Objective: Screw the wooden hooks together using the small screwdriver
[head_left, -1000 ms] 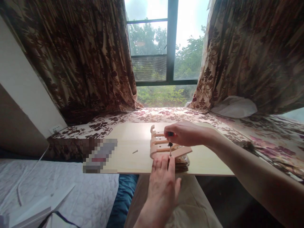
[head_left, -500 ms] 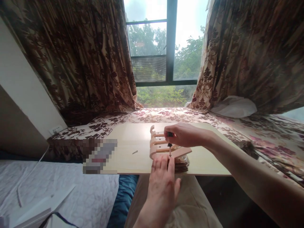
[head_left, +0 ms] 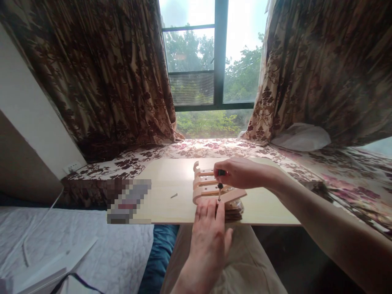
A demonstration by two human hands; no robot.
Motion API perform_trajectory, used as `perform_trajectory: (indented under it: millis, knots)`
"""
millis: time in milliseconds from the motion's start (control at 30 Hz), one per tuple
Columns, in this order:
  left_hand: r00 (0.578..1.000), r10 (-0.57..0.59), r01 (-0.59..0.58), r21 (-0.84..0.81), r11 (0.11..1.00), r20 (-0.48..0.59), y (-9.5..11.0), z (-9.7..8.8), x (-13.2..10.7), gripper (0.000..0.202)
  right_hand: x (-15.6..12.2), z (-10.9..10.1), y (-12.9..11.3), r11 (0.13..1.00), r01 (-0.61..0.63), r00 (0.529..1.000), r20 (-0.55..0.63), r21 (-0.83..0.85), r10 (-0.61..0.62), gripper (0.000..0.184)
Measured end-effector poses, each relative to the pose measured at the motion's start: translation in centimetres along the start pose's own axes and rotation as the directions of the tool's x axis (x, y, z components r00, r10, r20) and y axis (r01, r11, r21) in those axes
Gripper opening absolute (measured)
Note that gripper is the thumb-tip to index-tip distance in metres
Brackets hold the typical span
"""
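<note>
My right hand (head_left: 234, 172) is closed around the dark handle of a screwdriver (head_left: 219, 187), held upright. Its tip meets the near part of a pale wooden rack (head_left: 199, 192), where a screw head seems to sit. The rack has several slats with rounded, hook-like ends and dark dots along them. My left hand (head_left: 210, 230) rests on the rack's near end, fingers stretched over the wood and thumb apart. Those fingers hide part of the nearest slat. Beneath the near side lies a brown layered stack (head_left: 235, 212), partly covered. A single screw (head_left: 174, 195) lies to the left.
A light wooden board (head_left: 162, 175) carries everything, above my legs. A blurred-out patch (head_left: 130, 202) covers something at its left end. Behind is a ledge with flowered cloth (head_left: 211, 145), below a window (head_left: 219, 61) between curtains. A white quilt (head_left: 116, 245) lies at left.
My right hand has shifted slightly to the right with the screwdriver, whose shaft leans a little differently. My left hand has stayed on the rack.
</note>
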State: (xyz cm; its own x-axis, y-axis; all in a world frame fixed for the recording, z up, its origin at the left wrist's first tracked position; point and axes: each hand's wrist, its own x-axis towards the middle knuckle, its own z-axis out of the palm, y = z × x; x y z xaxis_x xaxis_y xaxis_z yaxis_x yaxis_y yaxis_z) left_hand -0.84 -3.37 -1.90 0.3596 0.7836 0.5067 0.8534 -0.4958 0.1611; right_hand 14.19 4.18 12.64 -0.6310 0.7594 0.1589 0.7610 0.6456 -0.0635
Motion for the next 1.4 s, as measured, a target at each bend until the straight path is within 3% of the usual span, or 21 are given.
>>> perform_trajectory:
  millis: [300, 567, 833, 1133, 1400]
  knots:
    - [0.999, 0.013, -0.013, 0.012, 1.0, -0.034, -0.2, 0.2, 0.0, 0.059, 0.5, 0.3, -1.1, 0.98, -0.14, 0.99, 0.007, -0.142, 0.142, 0.031]
    - [1.0, 0.003, -0.003, 0.007, 1.0, -0.013, 0.0, 0.1, 0.0, 0.059, 0.2, 0.2, -0.7, 0.994, -0.016, 1.0, 0.006, -0.11, 0.016, 0.019]
    - [0.999, -0.028, 0.028, 0.009, 1.0, 0.038, 0.3, -0.2, 0.2, 0.06, 0.1, 0.5, -0.6, 0.971, -0.184, 0.982, 0.008, -0.152, 0.187, 0.03]
    - [1.0, -0.004, 0.003, 0.016, 1.0, 0.016, 0.1, 0.1, -0.1, 0.059, 0.1, -0.3, -1.1, 0.988, 0.011, 0.998, 0.055, -0.153, -0.003, 0.018]
    - [0.998, 0.023, -0.022, 0.032, 0.999, -0.053, 0.1, 0.1, 0.1, 0.057, 0.5, 0.3, -0.5, 0.979, -0.129, 0.99, 0.036, -0.16, 0.136, 0.028]
